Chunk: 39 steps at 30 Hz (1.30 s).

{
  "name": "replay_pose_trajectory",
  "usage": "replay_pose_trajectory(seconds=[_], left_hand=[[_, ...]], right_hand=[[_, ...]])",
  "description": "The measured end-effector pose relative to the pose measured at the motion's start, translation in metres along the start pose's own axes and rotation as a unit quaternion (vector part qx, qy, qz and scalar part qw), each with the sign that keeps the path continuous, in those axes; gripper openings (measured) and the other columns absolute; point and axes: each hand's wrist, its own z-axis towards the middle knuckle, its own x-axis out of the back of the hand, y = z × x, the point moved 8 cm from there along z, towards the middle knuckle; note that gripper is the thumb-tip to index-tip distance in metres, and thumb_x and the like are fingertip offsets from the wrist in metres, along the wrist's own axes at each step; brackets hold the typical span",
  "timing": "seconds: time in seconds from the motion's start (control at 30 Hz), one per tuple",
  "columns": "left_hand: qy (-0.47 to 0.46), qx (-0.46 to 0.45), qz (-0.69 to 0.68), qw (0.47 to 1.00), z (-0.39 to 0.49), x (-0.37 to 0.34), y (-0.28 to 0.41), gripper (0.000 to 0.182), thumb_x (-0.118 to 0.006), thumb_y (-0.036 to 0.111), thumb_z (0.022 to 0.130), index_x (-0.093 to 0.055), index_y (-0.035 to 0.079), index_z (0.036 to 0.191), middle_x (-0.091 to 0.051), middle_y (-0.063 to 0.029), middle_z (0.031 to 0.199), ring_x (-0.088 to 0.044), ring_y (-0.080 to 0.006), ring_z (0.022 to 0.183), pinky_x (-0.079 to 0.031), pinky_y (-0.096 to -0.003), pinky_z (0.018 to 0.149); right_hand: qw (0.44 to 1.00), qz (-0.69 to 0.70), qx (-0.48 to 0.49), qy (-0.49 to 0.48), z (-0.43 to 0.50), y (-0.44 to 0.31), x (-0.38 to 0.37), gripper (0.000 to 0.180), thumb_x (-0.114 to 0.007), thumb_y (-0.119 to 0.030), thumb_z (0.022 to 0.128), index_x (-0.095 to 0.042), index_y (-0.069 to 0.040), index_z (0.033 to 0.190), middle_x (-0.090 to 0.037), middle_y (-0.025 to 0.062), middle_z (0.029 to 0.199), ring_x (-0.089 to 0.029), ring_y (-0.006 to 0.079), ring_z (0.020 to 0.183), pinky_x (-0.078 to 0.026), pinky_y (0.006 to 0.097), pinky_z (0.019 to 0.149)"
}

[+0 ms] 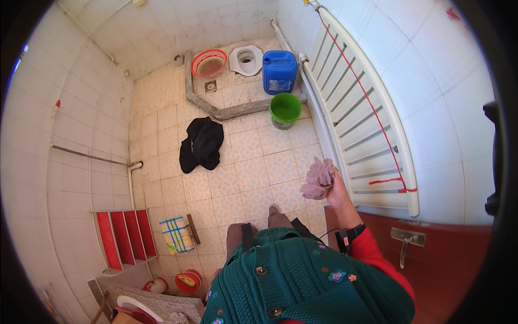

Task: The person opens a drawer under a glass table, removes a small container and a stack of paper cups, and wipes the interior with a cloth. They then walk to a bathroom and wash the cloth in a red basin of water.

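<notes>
My right hand (338,190) grips a crumpled mauve cloth (318,178), bunched up above the tiled floor beside the white radiator (364,129). Its fingers are partly hidden by the folds. My left hand is out of view. Before me on the floor lies a heap of black fabric (204,143). Farther off, by the raised kerb, stands a bucket with a bright green inside (285,109).
Behind a grey kerb (238,111) are a red-rimmed basin (209,62), a squat toilet (246,60) and a blue jerrycan (279,73). A red shelf rack (123,239) hangs at left, near a folded checked cloth (177,235). A red-brown door (445,259) stands at right.
</notes>
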Motion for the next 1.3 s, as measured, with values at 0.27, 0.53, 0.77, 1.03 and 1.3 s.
replay_pose_trajectory(seconds=[0.27, 0.53, 0.77, 1.03, 1.3], left_hand=[[0.009, 0.004, -0.049, 0.999, 0.079, 0.047, 0.056, 0.033, -0.065, 0.023, 0.085, -0.060, 0.004, 0.111, -0.068, -0.0135, 0.093, -0.065, -0.0235, 0.088, -0.050, -0.0337, 0.078], [-0.011, -0.034, -0.025, 0.999, 0.221, 0.167, 0.115, 0.032, -0.065, 0.023, 0.085, -0.060, 0.005, 0.111, -0.068, -0.0135, 0.091, -0.065, -0.0234, 0.086, -0.051, -0.0338, 0.076], [0.028, -0.099, 0.201, 0.974, 0.290, 0.295, 0.175, 0.029, -0.063, 0.024, 0.084, -0.061, 0.006, 0.108, -0.068, -0.0143, 0.088, -0.066, -0.0262, 0.080, -0.053, -0.0361, 0.072], [0.046, -0.035, 0.138, 0.989, 0.348, 0.340, 0.236, 0.028, -0.063, 0.023, 0.085, -0.062, 0.004, 0.106, -0.068, -0.0154, 0.097, -0.066, -0.0298, 0.094, -0.052, -0.0369, 0.079], [0.005, 0.039, -0.182, 0.983, 0.341, 0.314, 0.271, 0.027, -0.061, 0.025, 0.089, -0.063, 0.005, 0.107, -0.069, -0.0123, 0.099, -0.064, -0.0190, 0.096, -0.049, -0.0333, 0.084]], right_hand=[[0.999, 0.013, 0.032, 0.023, 0.090, -0.014, -0.042, 0.052, -0.040, -0.046, 0.097, -0.051, -0.007, 0.130, -0.062, 0.0058, 0.115, -0.060, 0.0204, 0.104, -0.048, 0.0366, 0.094], [0.989, -0.013, 0.096, 0.110, 0.174, -0.039, -0.128, 0.054, -0.040, -0.049, 0.097, -0.049, -0.009, 0.133, -0.063, 0.0038, 0.110, -0.060, 0.0198, 0.101, -0.048, 0.0361, 0.092], [0.977, -0.007, 0.154, 0.147, 0.224, -0.057, -0.169, 0.054, -0.036, -0.047, 0.099, -0.047, -0.008, 0.135, -0.062, 0.0022, 0.109, -0.060, 0.0166, 0.095, -0.050, 0.0331, 0.087], [0.988, 0.021, 0.105, 0.107, 0.374, -0.040, -0.221, 0.051, -0.037, -0.047, 0.099, -0.048, -0.011, 0.132, -0.060, 0.0031, 0.114, -0.059, 0.0161, 0.101, -0.049, 0.0311, 0.089], [0.994, -0.038, 0.061, 0.079, 0.504, -0.047, -0.319, 0.055, -0.039, -0.047, 0.098, -0.042, -0.009, 0.138, -0.057, 0.0054, 0.123, -0.056, 0.0197, 0.113, -0.046, 0.0338, 0.098]])
